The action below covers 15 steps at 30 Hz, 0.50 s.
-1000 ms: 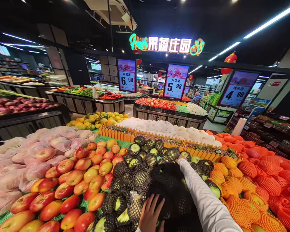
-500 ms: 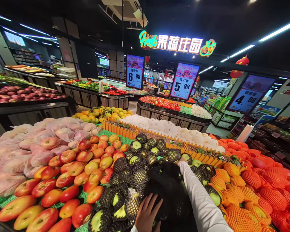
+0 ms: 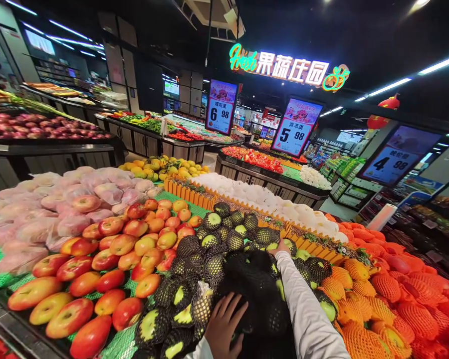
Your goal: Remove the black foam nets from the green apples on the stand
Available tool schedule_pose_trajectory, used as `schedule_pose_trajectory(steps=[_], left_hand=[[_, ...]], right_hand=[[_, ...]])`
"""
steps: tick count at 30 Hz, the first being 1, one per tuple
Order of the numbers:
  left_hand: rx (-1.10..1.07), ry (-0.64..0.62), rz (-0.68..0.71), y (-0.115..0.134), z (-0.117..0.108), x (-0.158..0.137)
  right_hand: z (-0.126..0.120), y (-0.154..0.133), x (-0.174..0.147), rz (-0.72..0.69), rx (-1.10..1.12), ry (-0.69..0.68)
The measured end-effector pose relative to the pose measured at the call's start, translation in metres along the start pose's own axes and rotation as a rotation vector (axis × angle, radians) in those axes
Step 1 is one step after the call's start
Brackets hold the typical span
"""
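My left hand (image 3: 226, 324) lies at the near edge of the green apples, fingers spread, against a large black mass (image 3: 254, 294) that looks like dark netting; its exact kind is unclear. Beside it is a net-sleeved green apple (image 3: 202, 309). Farther back, my right hand (image 3: 280, 248) reaches past the black mass in a white sleeve. Its fingers curl at a green apple (image 3: 272, 246) near the back of the pile; the fingertips are partly hidden. Many apples around both hands wear black foam nets.
Red-yellow apples (image 3: 121, 244) lie left of the green ones, with wrapped pale pink fruit (image 3: 60, 199) beyond. Orange-netted fruit (image 3: 359, 299) and red-netted fruit (image 3: 415, 284) are on the right. A low orange fence (image 3: 310, 244) runs behind, with white-netted fruit (image 3: 262, 197) past it. Price screens (image 3: 297, 127) hang above.
The view has turned slightly left, so the background sits farther right. Beside my right fingers, a green apple now shows more clearly. My left hand stays spread on nearly the same spot.
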State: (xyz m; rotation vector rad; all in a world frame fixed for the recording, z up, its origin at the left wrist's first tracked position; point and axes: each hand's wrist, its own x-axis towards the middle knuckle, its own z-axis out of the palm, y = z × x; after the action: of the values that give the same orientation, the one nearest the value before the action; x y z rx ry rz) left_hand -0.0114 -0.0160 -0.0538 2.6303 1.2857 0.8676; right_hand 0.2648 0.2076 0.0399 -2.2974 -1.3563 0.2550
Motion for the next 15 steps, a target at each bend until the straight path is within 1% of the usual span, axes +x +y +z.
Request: schedule_pose_trajectory(steps=[3, 5, 8, 11, 13, 14, 15], left_hand=[[-0.043, -0.019, -0.080, 0.014, -0.019, 0.004], [-0.070, -0.025, -0.120, 0.021, -0.029, 0.007], [-0.089, -0.038, -0.148, 0.026, -0.036, 0.009], [-0.076, -0.034, -0.149, 0.026, -0.036, 0.009], [-0.064, -0.023, -0.140, 0.025, -0.034, 0.009], [-0.061, -0.019, -0.134, 0.024, -0.033, 0.009], [-0.062, -0.016, -0.127, 0.024, -0.033, 0.009]], right_hand=[[-0.010, 0.006, -0.002, 0.037, 0.103, 0.061], [-0.017, 0.006, -0.003, 0.080, 0.187, 0.127], [-0.034, -0.003, -0.005, 0.156, 0.365, 0.242], [-0.066, -0.017, -0.013, 0.183, 0.613, 0.318], [-0.096, -0.022, -0.031, 0.139, 0.794, 0.296], [-0.112, -0.021, -0.044, 0.112, 0.869, 0.278], [-0.126, -0.018, -0.061, 0.054, 0.983, 0.229]])
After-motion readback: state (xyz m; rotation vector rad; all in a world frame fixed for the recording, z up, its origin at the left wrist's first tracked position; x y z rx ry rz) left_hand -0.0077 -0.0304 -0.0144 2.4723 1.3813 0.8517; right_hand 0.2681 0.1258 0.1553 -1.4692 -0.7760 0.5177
